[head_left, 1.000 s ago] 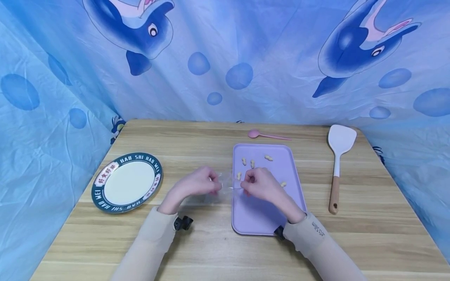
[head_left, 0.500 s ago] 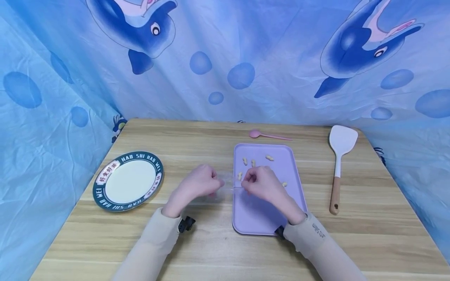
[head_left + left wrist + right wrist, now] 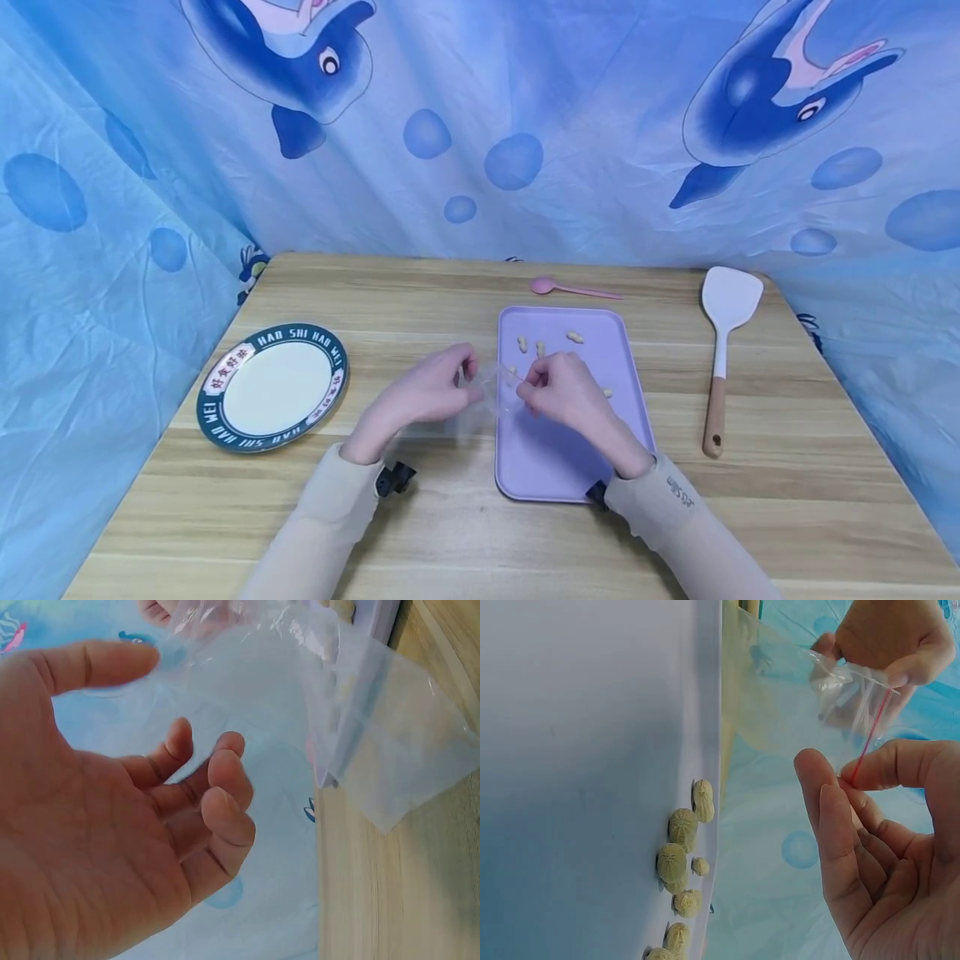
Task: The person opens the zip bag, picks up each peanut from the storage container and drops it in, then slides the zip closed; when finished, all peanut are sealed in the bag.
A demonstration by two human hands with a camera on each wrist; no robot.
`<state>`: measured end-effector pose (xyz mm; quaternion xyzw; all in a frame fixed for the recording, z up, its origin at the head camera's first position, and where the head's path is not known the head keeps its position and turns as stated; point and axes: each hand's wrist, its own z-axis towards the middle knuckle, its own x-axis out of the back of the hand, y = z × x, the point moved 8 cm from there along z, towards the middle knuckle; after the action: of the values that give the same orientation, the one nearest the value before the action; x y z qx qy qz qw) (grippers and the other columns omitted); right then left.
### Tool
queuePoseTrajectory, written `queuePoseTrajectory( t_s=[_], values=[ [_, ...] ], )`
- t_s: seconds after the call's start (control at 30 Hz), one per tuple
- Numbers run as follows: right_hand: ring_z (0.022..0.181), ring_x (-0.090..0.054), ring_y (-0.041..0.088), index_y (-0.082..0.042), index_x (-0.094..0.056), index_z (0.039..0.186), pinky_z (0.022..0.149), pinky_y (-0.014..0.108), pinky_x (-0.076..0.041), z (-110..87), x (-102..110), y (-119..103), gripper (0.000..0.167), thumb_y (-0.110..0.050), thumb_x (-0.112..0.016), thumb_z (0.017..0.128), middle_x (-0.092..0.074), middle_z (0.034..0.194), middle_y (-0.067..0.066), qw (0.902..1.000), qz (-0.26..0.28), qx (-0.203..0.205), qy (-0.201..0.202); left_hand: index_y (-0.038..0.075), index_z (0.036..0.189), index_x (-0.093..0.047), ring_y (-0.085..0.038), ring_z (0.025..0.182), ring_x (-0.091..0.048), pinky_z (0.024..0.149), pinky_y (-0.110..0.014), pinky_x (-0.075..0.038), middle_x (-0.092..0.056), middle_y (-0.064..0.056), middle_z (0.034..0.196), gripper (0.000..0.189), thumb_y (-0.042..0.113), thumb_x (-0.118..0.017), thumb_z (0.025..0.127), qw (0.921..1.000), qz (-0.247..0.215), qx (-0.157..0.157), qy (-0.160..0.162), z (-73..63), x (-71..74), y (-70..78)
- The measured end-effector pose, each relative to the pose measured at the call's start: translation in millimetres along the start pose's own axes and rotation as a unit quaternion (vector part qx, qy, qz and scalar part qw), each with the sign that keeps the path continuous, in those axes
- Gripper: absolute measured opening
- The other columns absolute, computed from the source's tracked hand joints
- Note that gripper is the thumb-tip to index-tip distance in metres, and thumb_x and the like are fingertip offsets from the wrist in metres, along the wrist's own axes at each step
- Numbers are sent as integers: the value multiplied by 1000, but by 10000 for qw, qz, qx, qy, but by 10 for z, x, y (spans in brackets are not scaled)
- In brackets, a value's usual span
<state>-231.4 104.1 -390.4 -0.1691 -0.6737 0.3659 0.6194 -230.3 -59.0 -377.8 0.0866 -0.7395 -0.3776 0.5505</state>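
A clear zip bag with a red seal line (image 3: 795,697) hangs between the two hands, partly over the tray's left edge. My right hand (image 3: 558,387) pinches the bag's corner at the seal end between thumb and fingertips. On the other side my left hand (image 3: 429,390) has its thumb apart from its loosely bent fingers. In the left wrist view the bag passes just beyond those fingers, and no grip on it shows. Several peanuts in their shells (image 3: 574,337) lie on the lilac tray (image 3: 540,467) below my right hand, which hides part of it.
A white plate with a dark green patterned rim (image 3: 272,388) stands at the left. Behind the tray lies a pink spoon (image 3: 573,289). To the right is a white spatula with a wooden handle (image 3: 717,367). A blue curtain (image 3: 465,100) hangs behind the wooden table (image 3: 420,533).
My left hand's thumb and fingers have spread apart near the bag, and the bag's near edge has shifted. My right hand keeps its pinch in about the same place.
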Motion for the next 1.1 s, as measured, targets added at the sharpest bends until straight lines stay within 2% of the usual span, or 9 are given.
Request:
queuePoseTrajectory(
  t_s=[0.1, 0.2, 0.37, 0.5, 0.63, 0.73, 0.87, 0.97, 1.1],
  values=[
    [43, -53, 11, -16, -66, 59, 44, 25, -38, 4, 4, -5, 21, -12, -65, 79, -57, 47, -11, 10000, 14, -12, -14, 8, 111, -53, -21, 85, -53, 72, -35, -48, -58, -10, 100, 34, 16, -69, 82, 9997, -60, -246, -34, -5, -5, 36],
    [42, -53, 11, -16, -66, 59, 43, 25, -38, 6, 8, -8, 20, -11, -64, 79, -57, 47, -11, 10000, 37, -8, -16, 5, 126, -48, -25, 104, -53, 87, -39, -48, -55, -14, 121, 53, 13, -71, 78, 9983, -17, -584, -6, -8, -12, 72],
    [43, -53, 11, -16, -66, 58, 44, 24, -38, 8, 14, 6, 21, -11, -64, 79, -57, 47, -11, 10000, 15, -6, 23, 7, 146, -36, -29, 133, -44, 109, -43, -38, -45, -13, 146, 81, 13, -74, 75, 9950, 126, -987, -9, -3, -86, 93],
    [42, -52, 10, -16, -66, 59, 43, 24, -37, 8, 10, 12, 21, -10, -63, 79, -58, 47, -11, 10000, 13, 3, 35, 6, 154, -24, -28, 142, -35, 116, -45, -28, -37, -14, 155, 103, 31, -84, 74, 9932, 386, -1099, -27, 27, -229, 112],
    [43, -55, 11, -14, -66, 60, 42, 23, -39, 8, -6, 21, 21, -9, -63, 81, -58, 48, -10, 9999, 105, -29, -14, 2, 156, -19, -30, 142, -34, 115, -48, -28, -36, -14, 155, 124, 59, -85, 67, 9893, 909, -1128, 189, 69, -355, 122],
    [43, -55, 12, -13, -67, 62, 42, 23, -38, 9, -13, 22, 21, -9, -64, 83, -59, 49, -10, 9999, 158, -51, -36, 0, 154, -21, -31, 141, -36, 114, -50, -30, -38, -14, 154, 128, 69, -81, 65, 9857, 1162, -1146, 407, 91, -401, 109],
    [43, -54, 12, -10, -69, 66, 42, 22, -36, 8, -22, 12, 21, -9, -63, 85, -61, 51, -9, 9997, 226, 18, -61, -1, 153, -26, -32, 138, -40, 111, -51, -34, -41, -15, 152, 125, 73, -77, 66, 9834, 1245, -1172, 600, 125, -430, 79],
    [44, -55, 12, -9, -70, 67, 42, 23, -36, 6, -25, 7, 21, -9, -63, 87, -62, 53, -7, 9995, 289, 53, -85, 0, 151, -29, -31, 136, -44, 109, -51, -36, -45, -15, 149, 120, 71, -78, 68, 9835, 1154, -1231, 648, 152, -440, 62],
    [44, -53, 12, -7, -70, 68, 42, 23, -36, 8, -21, 23, 20, -9, -64, 87, -63, 54, -4, 9996, 285, 36, -71, 2, 150, -33, -29, 132, -48, 110, -49, -36, -49, -11, 146, 111, 62, -82, 70, 9869, 907, -1224, 529, 181, -453, 17]
  ],
)
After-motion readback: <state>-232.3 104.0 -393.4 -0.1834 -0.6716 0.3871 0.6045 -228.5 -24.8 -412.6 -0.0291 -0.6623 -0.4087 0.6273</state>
